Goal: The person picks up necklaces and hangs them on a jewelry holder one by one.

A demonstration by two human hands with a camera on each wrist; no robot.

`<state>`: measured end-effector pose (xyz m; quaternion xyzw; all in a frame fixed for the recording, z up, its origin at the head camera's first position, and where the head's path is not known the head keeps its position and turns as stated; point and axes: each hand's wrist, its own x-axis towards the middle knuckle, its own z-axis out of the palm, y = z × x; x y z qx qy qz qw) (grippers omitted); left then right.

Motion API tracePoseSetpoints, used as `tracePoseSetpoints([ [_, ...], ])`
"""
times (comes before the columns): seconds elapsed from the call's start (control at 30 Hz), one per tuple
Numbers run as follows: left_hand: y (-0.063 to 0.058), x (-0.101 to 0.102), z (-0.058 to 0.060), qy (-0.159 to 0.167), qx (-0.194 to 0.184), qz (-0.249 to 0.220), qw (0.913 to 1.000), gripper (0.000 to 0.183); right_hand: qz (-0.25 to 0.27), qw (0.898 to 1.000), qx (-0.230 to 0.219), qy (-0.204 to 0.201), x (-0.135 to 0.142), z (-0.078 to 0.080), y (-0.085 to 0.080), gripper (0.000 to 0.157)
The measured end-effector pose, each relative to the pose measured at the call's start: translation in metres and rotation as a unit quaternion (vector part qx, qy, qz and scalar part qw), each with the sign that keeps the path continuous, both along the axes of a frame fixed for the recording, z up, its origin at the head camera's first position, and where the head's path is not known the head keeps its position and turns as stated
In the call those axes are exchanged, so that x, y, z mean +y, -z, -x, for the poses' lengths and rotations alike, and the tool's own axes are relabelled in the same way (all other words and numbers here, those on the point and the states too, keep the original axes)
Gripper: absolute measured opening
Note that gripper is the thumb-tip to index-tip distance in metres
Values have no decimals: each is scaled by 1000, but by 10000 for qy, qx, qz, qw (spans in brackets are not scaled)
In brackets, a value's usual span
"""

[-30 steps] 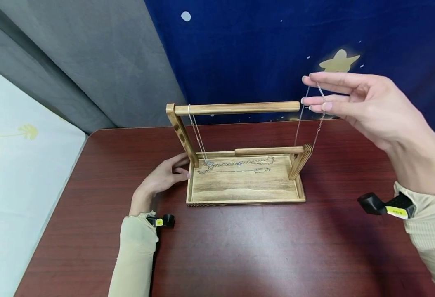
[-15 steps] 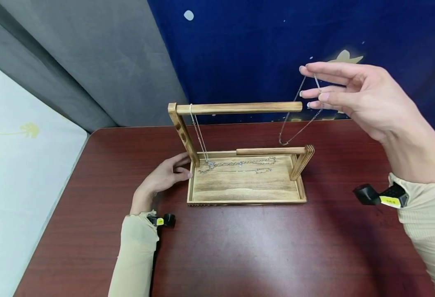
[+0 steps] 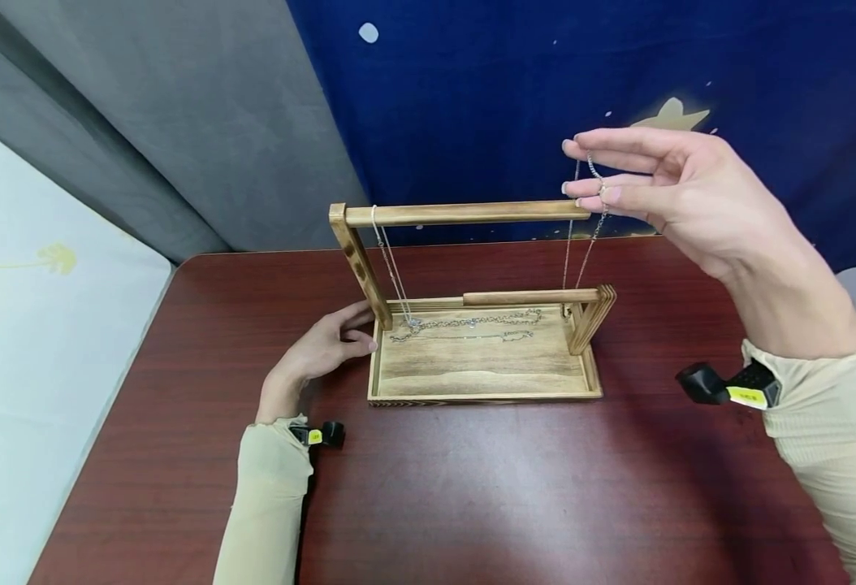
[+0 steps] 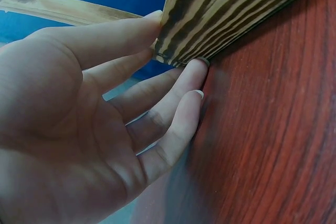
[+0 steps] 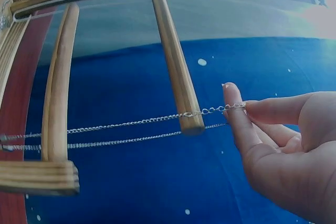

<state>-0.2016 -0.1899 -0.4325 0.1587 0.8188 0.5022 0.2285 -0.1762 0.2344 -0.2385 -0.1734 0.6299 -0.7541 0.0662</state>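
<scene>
A wooden jewelry stand (image 3: 483, 398) sits on the table, its tray below an upper bar (image 3: 464, 214) and a shorter lower bar (image 3: 530, 297). My right hand (image 3: 691, 191) is raised at the upper bar's right end, thumb and fingers pinching a silver chain necklace (image 5: 212, 110). In the right wrist view its two strands run either side of that bar's free end, and past the lower bar. My left hand (image 3: 326, 345) holds the tray's left end, thumb at the rim and fingers behind; the left wrist view shows fingertips (image 4: 197, 69) against the wood's lower corner.
Another necklace (image 3: 391, 264) hangs from the upper bar's left end, beside the left post (image 3: 360, 268). Several thin chains (image 3: 472, 322) lie in the tray. A reddish-brown table (image 3: 486, 496) extends around the stand, with blue and grey curtains (image 3: 472, 106) behind.
My right hand first lifted the necklace up and clear behind the bars, then shifted left and lowered it at the upper bar's end. The left hand has stayed in place.
</scene>
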Motion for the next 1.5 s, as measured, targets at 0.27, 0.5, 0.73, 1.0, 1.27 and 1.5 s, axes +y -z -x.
tracePoseSetpoints([
  [0.27,1,2,0,27,-7,-98,9999,73,-443,9990,98,-53,-12,-7,-3,47],
  [0.5,-1,3,-1,39,-18,-100,9999,73,-436,9990,80,-73,-22,-6,-4,44],
  [0.73,-2,4,-2,25,-18,-62,10000,74,-537,9981,175,-245,-32,-5,-1,45],
  [1.0,-2,4,-3,12,-28,8,10000,74,-455,9979,100,-441,-46,-2,-1,46],
  [1.27,-1,4,-3,34,1,-7,10000,73,-649,9960,112,-611,-57,0,-1,46],
  [1.5,0,4,-1,25,5,-29,10000,73,-679,9949,62,-746,-67,3,0,47],
])
